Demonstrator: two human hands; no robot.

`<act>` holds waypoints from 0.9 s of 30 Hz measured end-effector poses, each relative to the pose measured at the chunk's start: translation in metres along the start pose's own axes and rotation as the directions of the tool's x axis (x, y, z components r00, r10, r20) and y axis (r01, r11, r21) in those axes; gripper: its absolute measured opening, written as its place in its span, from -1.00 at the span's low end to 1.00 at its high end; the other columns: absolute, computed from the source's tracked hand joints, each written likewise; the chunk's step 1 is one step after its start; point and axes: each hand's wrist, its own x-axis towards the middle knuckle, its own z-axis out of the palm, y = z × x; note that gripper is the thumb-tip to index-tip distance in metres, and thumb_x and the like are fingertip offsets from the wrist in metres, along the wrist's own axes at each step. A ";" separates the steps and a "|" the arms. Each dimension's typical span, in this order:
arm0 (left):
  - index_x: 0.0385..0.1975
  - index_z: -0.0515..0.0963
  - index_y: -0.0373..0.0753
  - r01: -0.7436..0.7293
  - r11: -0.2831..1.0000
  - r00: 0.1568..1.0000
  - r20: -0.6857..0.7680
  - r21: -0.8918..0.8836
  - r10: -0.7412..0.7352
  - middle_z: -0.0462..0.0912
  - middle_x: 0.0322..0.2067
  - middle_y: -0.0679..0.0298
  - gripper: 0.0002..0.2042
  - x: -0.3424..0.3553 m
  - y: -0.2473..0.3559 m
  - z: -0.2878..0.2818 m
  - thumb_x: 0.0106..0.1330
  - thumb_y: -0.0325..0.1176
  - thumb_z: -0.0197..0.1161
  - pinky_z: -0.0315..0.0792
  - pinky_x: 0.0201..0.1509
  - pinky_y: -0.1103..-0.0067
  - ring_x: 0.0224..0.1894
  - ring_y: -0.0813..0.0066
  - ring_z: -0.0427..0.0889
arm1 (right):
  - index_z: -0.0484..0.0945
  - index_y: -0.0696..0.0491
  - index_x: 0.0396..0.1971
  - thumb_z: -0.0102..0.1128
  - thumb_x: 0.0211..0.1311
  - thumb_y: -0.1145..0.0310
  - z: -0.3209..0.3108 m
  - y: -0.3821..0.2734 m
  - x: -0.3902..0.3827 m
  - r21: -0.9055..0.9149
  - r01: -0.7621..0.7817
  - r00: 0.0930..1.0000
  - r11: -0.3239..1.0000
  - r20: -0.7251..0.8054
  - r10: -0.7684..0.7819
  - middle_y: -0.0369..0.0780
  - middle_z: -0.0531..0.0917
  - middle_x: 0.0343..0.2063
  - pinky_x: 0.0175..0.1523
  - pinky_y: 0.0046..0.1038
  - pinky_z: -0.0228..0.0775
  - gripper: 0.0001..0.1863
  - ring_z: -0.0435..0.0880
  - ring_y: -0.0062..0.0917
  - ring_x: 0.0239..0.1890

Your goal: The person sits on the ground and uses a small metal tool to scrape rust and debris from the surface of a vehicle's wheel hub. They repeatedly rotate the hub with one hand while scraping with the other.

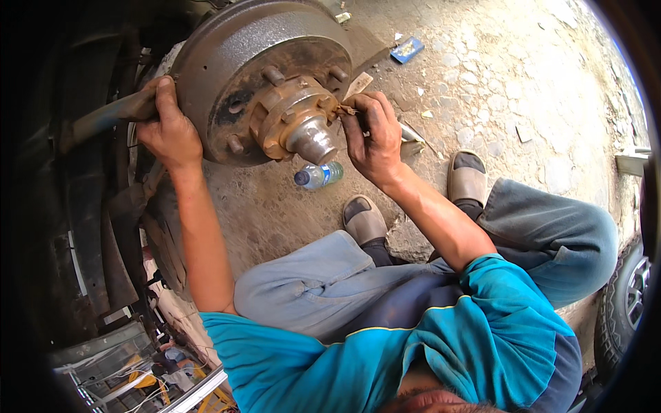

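A rusty brake drum fills the upper middle, with wheel studs around its brown hub. A shiny worn metal end sticks out of the hub toward me. My left hand is closed at the drum's left edge, thumb up along the rim, its other fingers partly hidden. Beside that thumb ends a thick metal bar. At the hub's right side my right hand pinches thumb against fingers. Small brown strands show at its fingertips; I cannot tell what they are.
Below the hub a plastic bottle lies on the ground. Further off is a blue tray-like object. A stone sits between my sandalled feet. A tyre stands at right, and an open case of clutter at lower left.
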 end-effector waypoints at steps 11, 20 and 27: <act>-0.15 0.66 -0.47 0.072 0.997 0.997 0.008 0.023 -0.072 0.72 -0.18 0.13 -0.72 -0.005 0.003 -0.003 0.45 -0.30 0.28 0.50 0.08 0.44 -0.08 0.37 0.65 | 0.57 0.11 -0.17 0.38 0.08 0.60 0.001 -0.011 0.015 0.058 -0.020 1.000 0.998 0.019 0.019 -0.18 0.66 -0.30 -0.17 -0.27 0.40 -0.71 0.64 -0.24 -0.27; -0.17 0.65 -0.47 0.112 0.994 0.994 0.010 -0.014 -0.112 0.71 -0.18 0.14 -0.75 -0.007 0.002 -0.003 0.45 -0.34 0.28 0.49 0.08 0.47 -0.10 0.40 0.64 | 0.58 0.10 -0.16 0.38 0.10 0.61 0.000 -0.010 0.012 0.064 -0.060 0.998 0.996 0.012 0.060 -0.14 0.65 -0.30 -0.17 -0.27 0.42 -0.71 0.64 -0.22 -0.27; -0.16 0.65 -0.48 0.123 0.992 0.992 0.004 -0.039 -0.123 0.72 -0.18 0.15 -0.76 -0.007 0.002 0.000 0.44 -0.37 0.29 0.51 0.05 0.45 -0.09 0.38 0.66 | 0.58 0.11 -0.17 0.39 0.10 0.60 0.000 -0.011 0.012 0.040 -0.051 0.999 0.998 0.006 0.050 -0.15 0.66 -0.29 -0.17 -0.26 0.41 -0.73 0.64 -0.22 -0.26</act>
